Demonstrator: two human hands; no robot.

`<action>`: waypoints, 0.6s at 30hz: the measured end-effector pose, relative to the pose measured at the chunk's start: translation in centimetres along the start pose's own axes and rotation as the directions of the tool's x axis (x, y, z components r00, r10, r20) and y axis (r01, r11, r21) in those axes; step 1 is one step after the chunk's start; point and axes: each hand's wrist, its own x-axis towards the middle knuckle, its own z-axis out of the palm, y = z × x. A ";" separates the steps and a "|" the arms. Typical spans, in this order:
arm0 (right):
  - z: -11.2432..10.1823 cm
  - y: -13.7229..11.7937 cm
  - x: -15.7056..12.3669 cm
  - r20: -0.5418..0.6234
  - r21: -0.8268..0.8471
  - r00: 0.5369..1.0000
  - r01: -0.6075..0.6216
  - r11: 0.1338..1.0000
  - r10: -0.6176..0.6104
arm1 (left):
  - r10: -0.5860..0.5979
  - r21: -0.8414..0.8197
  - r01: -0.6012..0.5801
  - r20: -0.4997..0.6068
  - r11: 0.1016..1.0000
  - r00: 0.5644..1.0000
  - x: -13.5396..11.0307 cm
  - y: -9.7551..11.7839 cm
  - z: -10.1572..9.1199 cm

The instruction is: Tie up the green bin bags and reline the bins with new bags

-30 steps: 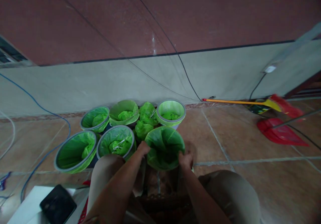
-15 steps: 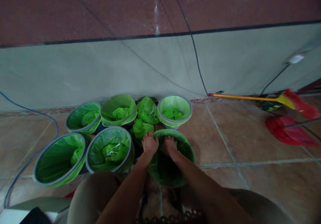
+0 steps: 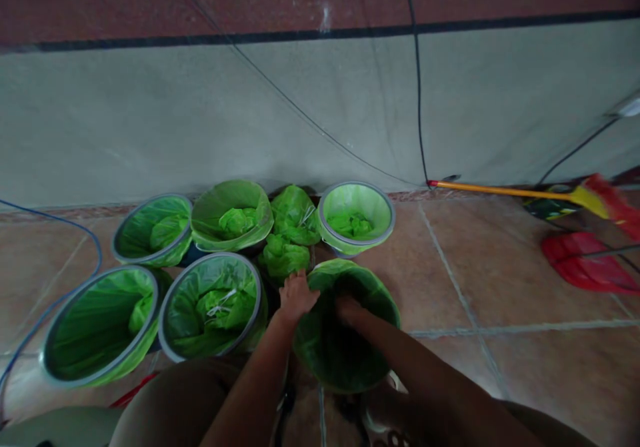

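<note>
A green bin liner (image 3: 367, 360) lines the trash bin standing between my knees, with its edge folded outward at the top. My left hand (image 3: 297, 295) is at the liner's left edge, fingers stretched forward and thumb pointing toward the opening. Deep inside the same bin is my right hand (image 3: 347, 308), its fingers lost in shadow. Just beyond my left fingertips lies a bunched green plastic bag (image 3: 284, 255). Behind it sits another green bag (image 3: 294, 213) with white ties.
Several lined bins stand left, including one with a grey rim ring (image 3: 167, 340). Another lined bin (image 3: 356, 241) stands by the wall. A broom with an orange handle (image 3: 493, 189) and a red dustpan (image 3: 590, 260) lie right. A blue cable (image 3: 97, 250) runs along the left.
My right hand has gone deeper into the bin. My left hand has stayed by the left edge, its thumb now spread toward the opening. The view has shifted slightly.
</note>
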 end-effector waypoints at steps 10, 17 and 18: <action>-14.9 -3.8 1.9 -0.201 -0.251 0.926 0.267 0.931 -0.319 | 0.375 -0.111 -0.402 -0.205 0.909 0.904 2.4 4.3 -0.8; -13.5 0.6 3.7 -0.021 -0.113 0.990 0.139 0.984 -0.142 | 0.431 -0.030 -0.436 -0.107 0.899 0.896 4.4 5.0 1.2; -12.8 0.8 3.3 0.023 -0.116 0.988 0.152 0.982 -0.150 | 0.440 -0.026 -0.444 -0.101 0.895 0.892 4.6 4.8 1.4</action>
